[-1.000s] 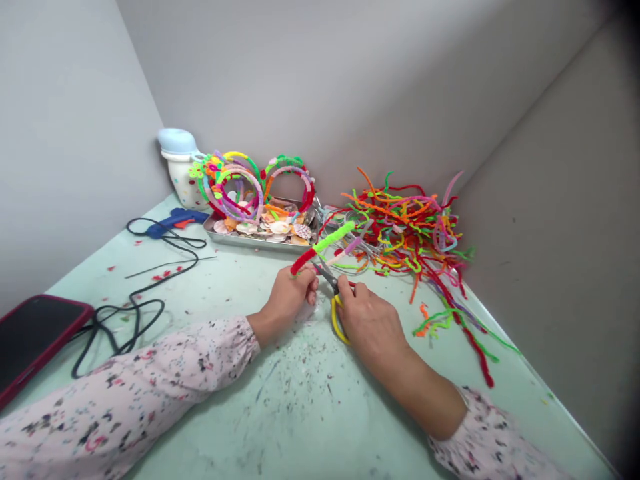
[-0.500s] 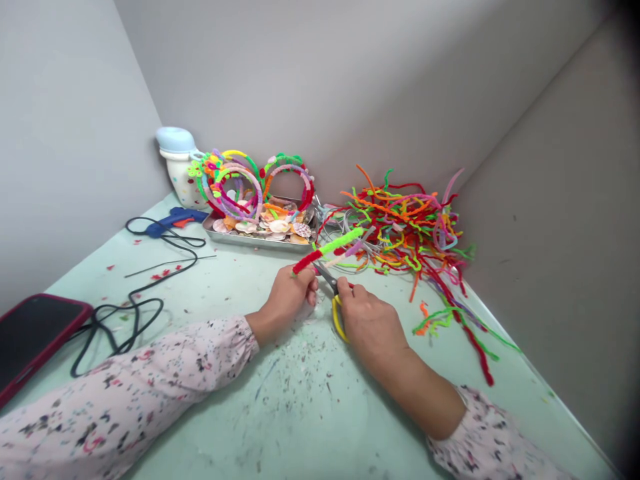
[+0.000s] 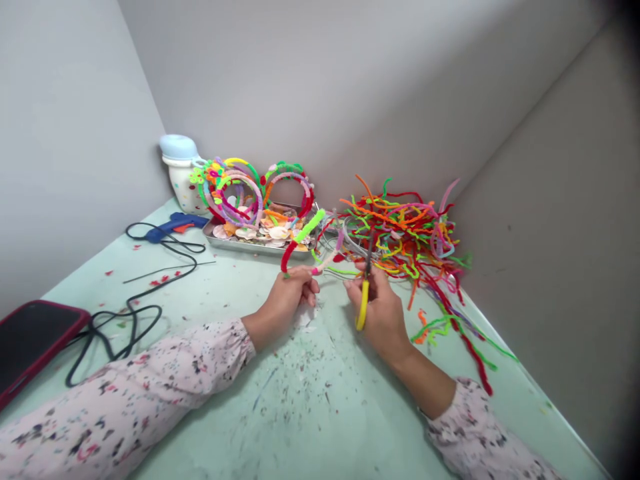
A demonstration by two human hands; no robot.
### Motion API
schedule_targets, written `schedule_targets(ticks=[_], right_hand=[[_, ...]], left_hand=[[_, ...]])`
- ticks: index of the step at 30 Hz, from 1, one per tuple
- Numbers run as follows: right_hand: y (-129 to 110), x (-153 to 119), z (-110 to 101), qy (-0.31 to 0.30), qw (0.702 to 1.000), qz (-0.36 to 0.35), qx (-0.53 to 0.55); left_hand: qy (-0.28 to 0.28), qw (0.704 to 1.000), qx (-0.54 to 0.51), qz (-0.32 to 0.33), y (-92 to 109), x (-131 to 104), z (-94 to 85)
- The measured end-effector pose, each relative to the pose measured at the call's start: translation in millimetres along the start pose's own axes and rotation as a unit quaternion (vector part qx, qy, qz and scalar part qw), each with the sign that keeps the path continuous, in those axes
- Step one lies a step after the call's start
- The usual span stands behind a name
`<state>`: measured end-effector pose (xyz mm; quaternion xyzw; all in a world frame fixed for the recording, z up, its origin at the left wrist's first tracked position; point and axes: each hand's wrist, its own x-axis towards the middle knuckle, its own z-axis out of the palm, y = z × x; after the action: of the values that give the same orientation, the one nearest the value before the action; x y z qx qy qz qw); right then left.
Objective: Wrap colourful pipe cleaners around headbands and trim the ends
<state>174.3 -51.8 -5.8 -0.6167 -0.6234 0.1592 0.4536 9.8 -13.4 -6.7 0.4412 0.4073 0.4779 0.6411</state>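
Note:
Pinched in my left hand [image 3: 289,295] is a bent band wrapped in pipe cleaner [image 3: 304,232], with red and bright green on one arm and pink, white and lilac on the other. Its two ends stick up above my fingers, apart from each other. My right hand [image 3: 384,313] is closed around yellow-handled scissors [image 3: 363,303], whose dark blades point up and away from the band. Several finished pipe-cleaner headbands [image 3: 240,193] stand on a metal tray of seashells [image 3: 260,248] behind my hands.
A tangled heap of pipe cleaners [image 3: 400,220] lies at the back right against the wall. On the left are a blue glue gun [image 3: 175,225], a black cord [image 3: 135,300], a phone in a red case [image 3: 37,340] and a white cup with a blue lid [image 3: 183,177]. Scraps dot the tabletop [image 3: 280,413].
The scissors have moved right, away from the band, and their blades now point upward. In my left hand the band has turned, so both of its arms now show.

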Motion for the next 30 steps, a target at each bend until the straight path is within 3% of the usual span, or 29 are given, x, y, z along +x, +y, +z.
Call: schedule_targets(ticks=[6,13,17,21,30], right_hand=[[7,9,3,0.037,0.983,0.023,0.178],[8,9,6,-0.037,0.957,0.088,0.275],[4,9,7,-0.06,0.942,0.139,0.3],[3,10,8,-0.08,0.929,0.173,0.318],[4,9,10,-0.1,0.924,0.16,0.331]], left_hand=[[-0.062,0.995,0.069,-0.024,-4,0,0.0],[-0.09,0.987,0.131,-0.002,-6,-1,-1.5],[-0.108,0.981,0.158,0.029,-8,-3,0.9],[-0.111,0.983,0.147,0.008,-11,-3,1.0],[-0.105,0.988,0.11,-0.025,-11,0,-0.4]])
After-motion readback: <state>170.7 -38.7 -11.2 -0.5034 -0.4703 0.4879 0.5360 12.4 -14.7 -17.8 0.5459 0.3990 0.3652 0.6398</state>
